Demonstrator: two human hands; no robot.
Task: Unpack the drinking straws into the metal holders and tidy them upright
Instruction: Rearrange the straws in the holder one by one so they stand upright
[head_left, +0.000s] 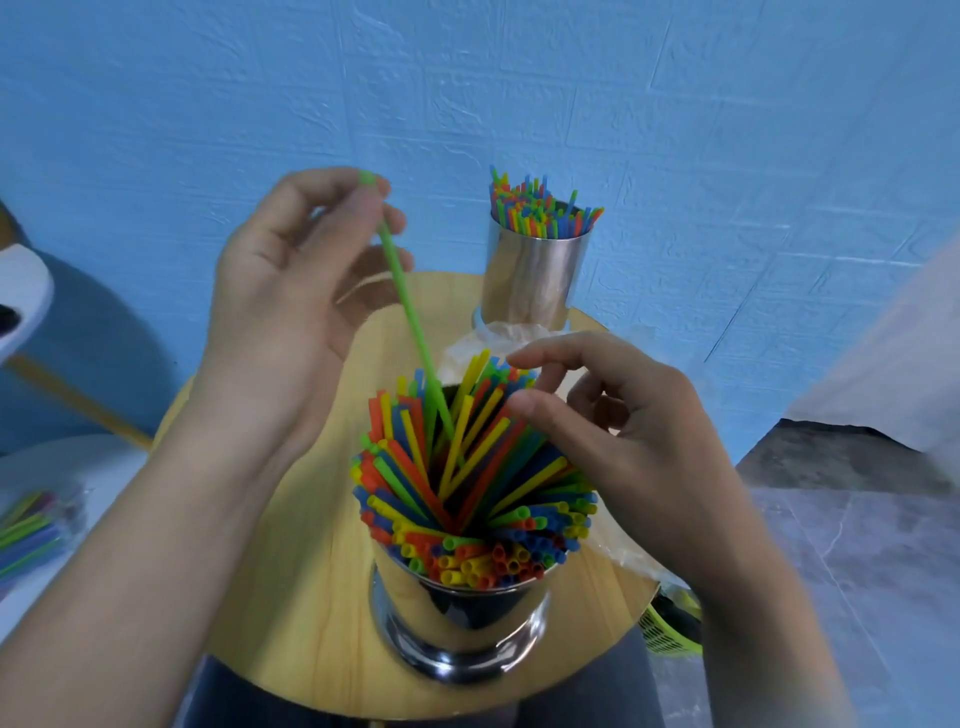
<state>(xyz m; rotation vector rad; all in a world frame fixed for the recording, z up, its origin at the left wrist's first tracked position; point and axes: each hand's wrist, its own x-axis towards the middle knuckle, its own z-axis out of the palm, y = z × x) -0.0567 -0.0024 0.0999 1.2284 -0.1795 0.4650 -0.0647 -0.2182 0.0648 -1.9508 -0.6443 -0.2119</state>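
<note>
Left hand (291, 291) round straw (410, 312), right hand (639, 431) loose

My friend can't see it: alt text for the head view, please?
A left hand pinches one green straw, lower end among coloured straws filling a metal holder on a wooden table; the right hand touches them. A second filled holder stands behind.

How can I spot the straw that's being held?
Find the round wooden table, then the nearer shiny metal holder. One green straw rises from it, its top pinched by the left hand. It alone stands far above the other straws.
</note>
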